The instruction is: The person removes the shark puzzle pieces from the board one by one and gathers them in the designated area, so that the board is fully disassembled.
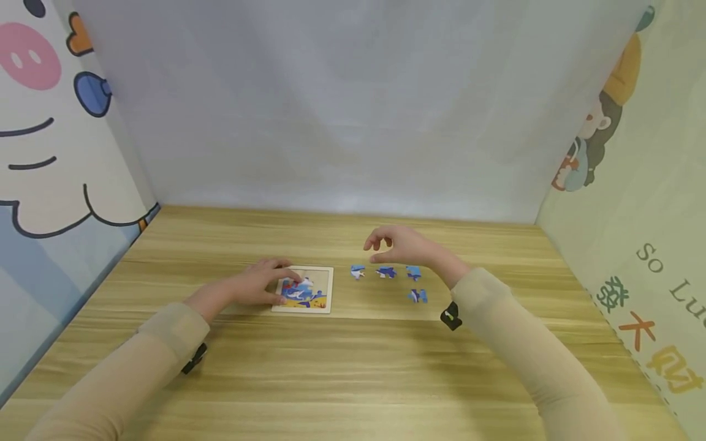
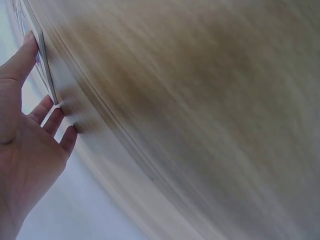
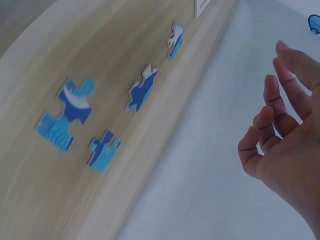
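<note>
A puzzle board (image 1: pixel 329 291) with a pale wooden rim lies on the table, its lower part filled with a sea picture and bare backing showing at the top. My left hand (image 1: pixel 258 283) rests at its left side, thumb by the lower left and a fingertip over the picture. In the left wrist view the thumb touches the board's edge (image 2: pixel 48 75). My right hand (image 1: pixel 405 245) hovers above the loose pieces with fingers loosely bent and nothing between them. Under it lie a blue-and-white piece (image 1: pixel 357 272) and a dark blue piece (image 1: pixel 386 272).
Two more blue pieces, an upper one (image 1: pixel 413 273) and a lower one (image 1: pixel 418 296), lie to the right. The wooden table (image 1: pixel 331 380) meets a pale curtain (image 1: pixel 342 122) at the back. Printed cloths hang at the left (image 1: pixel 49 153) and right (image 1: pixel 618 214).
</note>
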Tool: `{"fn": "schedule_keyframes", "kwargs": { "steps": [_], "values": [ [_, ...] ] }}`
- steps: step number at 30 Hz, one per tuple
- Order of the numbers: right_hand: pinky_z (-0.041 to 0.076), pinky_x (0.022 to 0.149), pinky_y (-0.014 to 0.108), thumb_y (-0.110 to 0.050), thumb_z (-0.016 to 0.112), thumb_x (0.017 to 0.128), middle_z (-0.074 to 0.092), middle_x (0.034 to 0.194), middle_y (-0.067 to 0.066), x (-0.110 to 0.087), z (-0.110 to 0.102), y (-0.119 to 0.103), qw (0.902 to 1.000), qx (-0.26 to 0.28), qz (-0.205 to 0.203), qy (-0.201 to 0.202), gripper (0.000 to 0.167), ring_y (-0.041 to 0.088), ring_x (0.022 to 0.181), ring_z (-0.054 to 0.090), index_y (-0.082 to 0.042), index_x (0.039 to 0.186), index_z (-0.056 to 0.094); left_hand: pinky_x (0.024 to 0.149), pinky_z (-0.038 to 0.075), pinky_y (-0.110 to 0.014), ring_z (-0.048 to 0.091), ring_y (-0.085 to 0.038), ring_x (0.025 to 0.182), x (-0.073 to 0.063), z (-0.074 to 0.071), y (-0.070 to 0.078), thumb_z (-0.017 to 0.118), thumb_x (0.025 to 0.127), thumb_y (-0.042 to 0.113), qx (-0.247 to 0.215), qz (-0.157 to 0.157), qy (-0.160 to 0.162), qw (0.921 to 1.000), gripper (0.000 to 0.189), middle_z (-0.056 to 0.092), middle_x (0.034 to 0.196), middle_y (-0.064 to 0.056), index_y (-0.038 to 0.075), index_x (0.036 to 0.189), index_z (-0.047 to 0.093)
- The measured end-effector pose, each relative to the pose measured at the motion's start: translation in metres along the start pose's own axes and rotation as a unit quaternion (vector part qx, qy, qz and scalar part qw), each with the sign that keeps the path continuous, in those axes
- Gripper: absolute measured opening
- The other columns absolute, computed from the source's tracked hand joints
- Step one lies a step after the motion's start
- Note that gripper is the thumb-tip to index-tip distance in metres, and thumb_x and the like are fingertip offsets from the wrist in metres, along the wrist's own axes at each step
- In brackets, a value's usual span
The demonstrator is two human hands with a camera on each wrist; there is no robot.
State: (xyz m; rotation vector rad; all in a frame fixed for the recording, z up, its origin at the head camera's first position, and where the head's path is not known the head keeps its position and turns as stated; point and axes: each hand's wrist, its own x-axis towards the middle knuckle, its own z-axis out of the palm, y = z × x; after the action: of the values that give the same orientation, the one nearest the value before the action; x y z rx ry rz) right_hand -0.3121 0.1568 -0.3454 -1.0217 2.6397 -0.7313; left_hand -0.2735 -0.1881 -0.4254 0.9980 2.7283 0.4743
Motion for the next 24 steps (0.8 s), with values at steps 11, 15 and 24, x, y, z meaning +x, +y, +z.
{"fn": "schedule_keyframes", "kwargs": {
  "steps": [11, 15, 24],
  "values": [
    [0.044, 0.085, 0.037, -0.017, 0.069, 0.086, 0.063, 0.105, 0.012, 0.036, 0.031, -0.017, 0.9990, 0.008, -0.044, -0.008, 0.025, 0.030, 0.098, 0.054, -0.010, 0.110, 0.067, 0.104, 0.021, -0.068, 0.026, -0.048, 0.134, 0.002, -0.001, 0.003, 0.067, 0.087, 0.034, -0.012, -0.011, 0.007, 0.9998, 0.040, 0.034, 0.146, -0.022, 0.016, 0.120, 0.054],
    [0.043, 0.084, 0.031, -0.016, 0.072, 0.084, 0.062, 0.103, 0.006, 0.046, 0.044, -0.021, 0.9986, 0.021, -0.049, -0.004, 0.027, 0.027, 0.099, 0.054, -0.010, 0.110, 0.067, 0.104, 0.023, -0.066, 0.028, -0.047, 0.134, 0.003, 0.001, -0.001, 0.067, 0.087, 0.035, -0.011, -0.012, 0.010, 0.9998, 0.039, 0.035, 0.146, -0.022, 0.016, 0.118, 0.054],
    [0.044, 0.087, 0.032, -0.015, 0.073, 0.083, 0.062, 0.106, 0.003, 0.066, 0.068, -0.022, 0.9976, 0.029, -0.056, -0.030, 0.029, 0.023, 0.102, 0.054, -0.014, 0.112, 0.067, 0.105, 0.024, -0.065, 0.029, -0.046, 0.133, 0.003, 0.001, -0.003, 0.068, 0.086, 0.035, -0.022, -0.016, 0.015, 0.9995, 0.039, 0.035, 0.146, -0.021, 0.016, 0.117, 0.054]
  ]
}}
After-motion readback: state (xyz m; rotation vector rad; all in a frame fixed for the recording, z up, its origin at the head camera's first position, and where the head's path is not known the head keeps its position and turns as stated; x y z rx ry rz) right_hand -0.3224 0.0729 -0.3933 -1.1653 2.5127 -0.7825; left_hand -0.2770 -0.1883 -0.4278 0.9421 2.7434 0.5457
